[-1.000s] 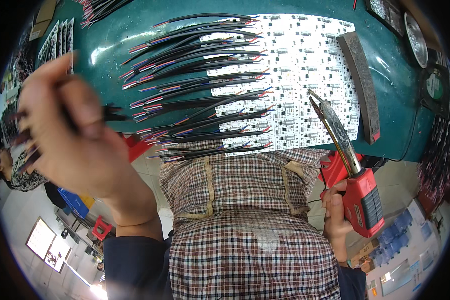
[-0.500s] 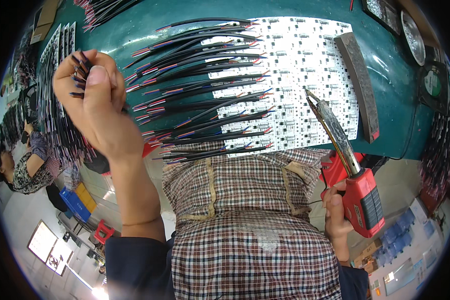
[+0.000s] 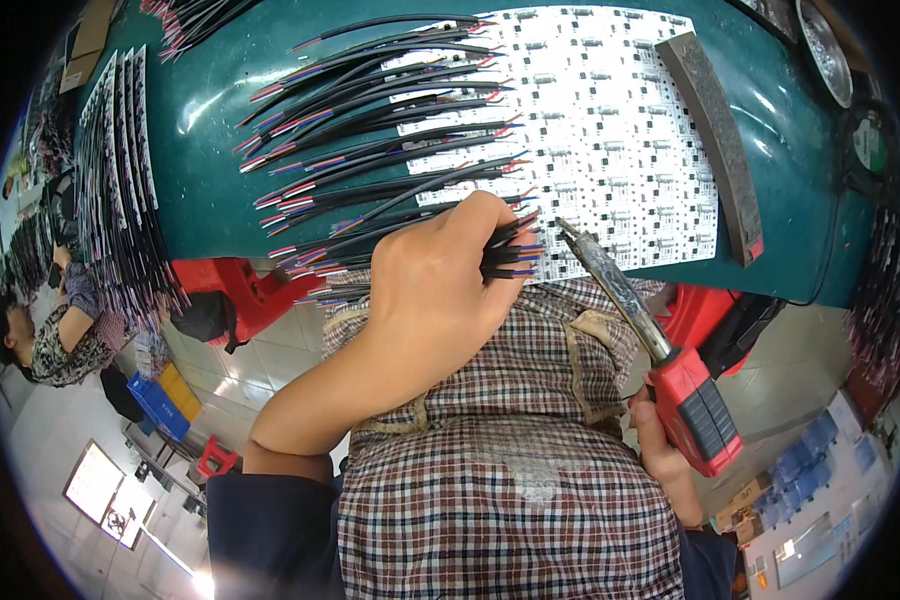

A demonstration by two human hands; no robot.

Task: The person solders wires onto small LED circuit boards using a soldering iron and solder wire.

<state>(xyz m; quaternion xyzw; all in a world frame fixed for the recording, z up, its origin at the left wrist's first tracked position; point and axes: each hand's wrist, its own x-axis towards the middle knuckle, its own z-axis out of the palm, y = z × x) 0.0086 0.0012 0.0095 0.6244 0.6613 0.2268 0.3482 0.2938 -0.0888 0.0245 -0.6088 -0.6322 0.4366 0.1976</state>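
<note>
My left hand (image 3: pixel 435 270) is closed around a bunch of black cables (image 3: pixel 505 262), their stripped coloured ends pointing right over the near edge of a white circuit board panel (image 3: pixel 610 130). Rows of other black cables (image 3: pixel 370 150) with red, white and blue wire ends lie along the panel's left side, their right ends on it. In my right hand (image 3: pixel 660 445) is a red and black soldering gun (image 3: pixel 695 410). Its metal tip (image 3: pixel 565 228) points up and left, over the panel, a short way right of the held cable ends.
A dark grey bar (image 3: pixel 715 150) lies along the panel's right edge on the green table (image 3: pixel 210 110). More wired panels (image 3: pixel 120 170) stand at the left. A round metal dish (image 3: pixel 825 50) is at the far right. Red stools (image 3: pixel 240 290) stand below; another person (image 3: pixel 60 330) sits at left.
My left hand has swung from the upper left to the panel's near edge with the cable bunch. The soldering gun has shifted left and its tip down, toward those cable ends.
</note>
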